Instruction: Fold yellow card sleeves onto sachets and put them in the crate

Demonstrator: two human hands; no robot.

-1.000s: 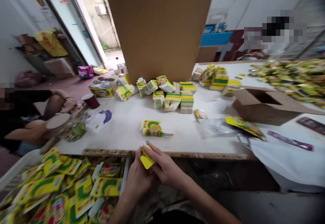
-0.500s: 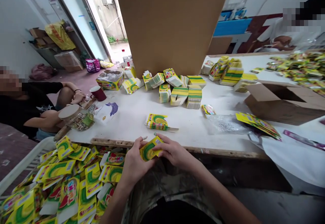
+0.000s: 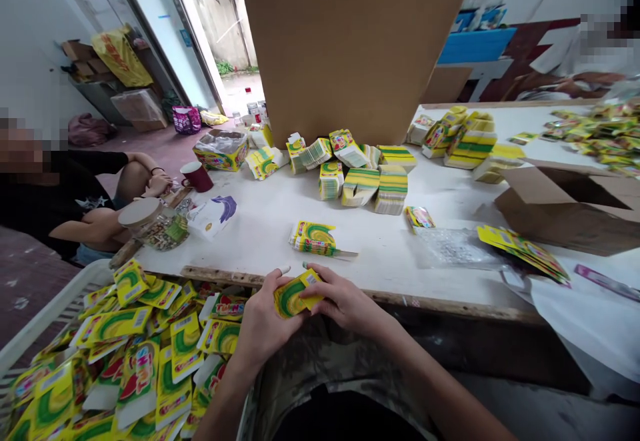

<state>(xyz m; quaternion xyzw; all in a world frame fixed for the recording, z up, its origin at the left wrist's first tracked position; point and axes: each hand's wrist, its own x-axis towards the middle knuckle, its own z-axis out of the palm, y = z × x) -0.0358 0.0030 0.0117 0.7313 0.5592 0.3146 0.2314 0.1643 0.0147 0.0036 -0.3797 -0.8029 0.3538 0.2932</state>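
Note:
A small yellow and green carton (image 3: 293, 294) with a barcode on its upper end is held between both hands, just in front of the table edge. My left hand (image 3: 265, 321) grips its left side, fingers closed round it. My right hand (image 3: 340, 297) pinches its right end, by the barcode. Beyond the hands, a small stack of similar cartons (image 3: 314, 237) lies on the white table (image 3: 265, 221). To the left, a white basket (image 3: 55, 314) holds a heap of yellow cartons (image 3: 143, 367), several with open white flaps.
Bundled flat cartons (image 3: 360, 184) stand before a tall cardboard sheet (image 3: 350, 47). An open cardboard box (image 3: 565, 214) and a clear plastic bag (image 3: 450, 247) lie right. A lidded jar (image 3: 160, 224), a mug (image 3: 197, 177) and a seated person (image 3: 95, 207) are left.
The view has shifted slightly, so the table things appear a little further right. Both hands keep hold of the carton in nearly the same pose.

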